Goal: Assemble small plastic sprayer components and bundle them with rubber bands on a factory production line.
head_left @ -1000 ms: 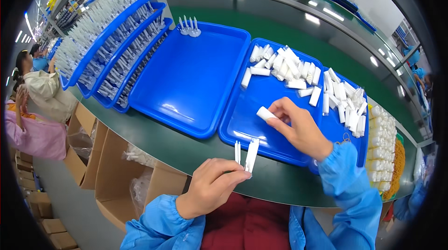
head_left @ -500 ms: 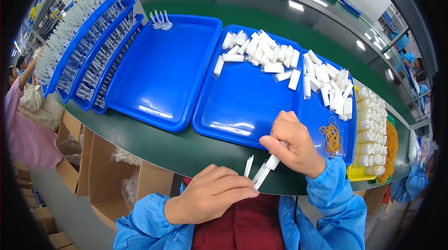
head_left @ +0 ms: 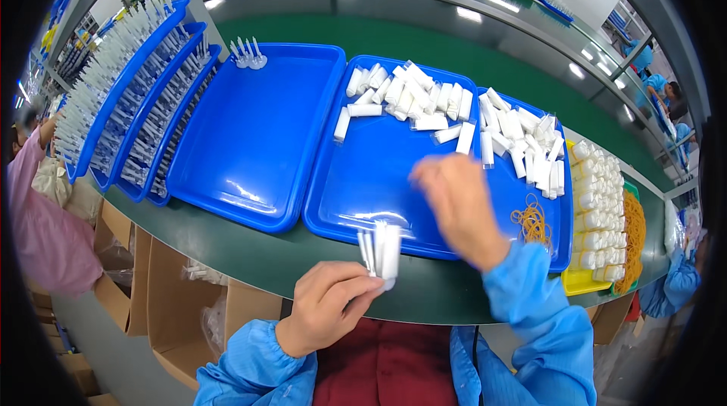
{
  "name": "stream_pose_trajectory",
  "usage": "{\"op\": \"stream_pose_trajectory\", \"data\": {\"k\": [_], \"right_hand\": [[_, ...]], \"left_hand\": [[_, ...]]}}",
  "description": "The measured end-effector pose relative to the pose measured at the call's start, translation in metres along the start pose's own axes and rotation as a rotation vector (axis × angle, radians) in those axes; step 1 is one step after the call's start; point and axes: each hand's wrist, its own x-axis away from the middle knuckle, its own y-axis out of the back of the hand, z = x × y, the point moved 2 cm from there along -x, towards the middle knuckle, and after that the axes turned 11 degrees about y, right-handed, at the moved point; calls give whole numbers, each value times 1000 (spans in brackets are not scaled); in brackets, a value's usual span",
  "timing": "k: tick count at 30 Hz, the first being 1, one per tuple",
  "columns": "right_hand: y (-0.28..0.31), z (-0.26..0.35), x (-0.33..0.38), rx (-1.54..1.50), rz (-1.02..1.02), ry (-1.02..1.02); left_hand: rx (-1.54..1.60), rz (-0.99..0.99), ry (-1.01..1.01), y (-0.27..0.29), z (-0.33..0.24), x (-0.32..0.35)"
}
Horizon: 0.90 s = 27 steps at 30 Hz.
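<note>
Over the table edge, my left hand (head_left: 329, 306) pinches a small white piece with several upright tubes (head_left: 381, 249) by its lower end. A thicker white sleeve stands on its right side, beside thinner tubes; the tops are blurred. My right hand (head_left: 460, 207) hangs over the near right part of the middle blue tray (head_left: 356, 186), apart from the piece. Motion smears its fingers, so I cannot make out whether anything is in them. White rolls in clear wrap (head_left: 415, 95) lie at that tray's far side. Orange rubber bands (head_left: 533, 223) lie right of my right hand.
The left blue tray (head_left: 242, 156) holds a few pieces with upright tubes (head_left: 248, 56) in its far corner. Tilted trays packed with such pieces (head_left: 129, 95) stand further left. At right are more wrapped rolls (head_left: 522, 137) and white bottles (head_left: 598, 217). Cardboard boxes (head_left: 174, 292) stand below.
My right hand has let go of the tube piece and moved up and away over the middle tray. My left hand has shifted slightly left, now holding the piece upright.
</note>
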Motion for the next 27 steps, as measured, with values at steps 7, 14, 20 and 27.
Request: {"op": "stream_pose_trajectory", "data": {"k": [7, 14, 20, 27], "right_hand": [[-12, -37, 28, 504, 291, -176], [15, -3, 2, 338, 201, -271], [-6, 16, 3, 348, 446, -131], [5, 39, -2, -1022, -195, -883]], "left_hand": [[-93, 23, 23, 3, 5, -6], [-104, 72, 51, 6, 8, -1], [-140, 144, 11, 4, 0, -6], [-139, 227, -45, 12, -17, -7]]}}
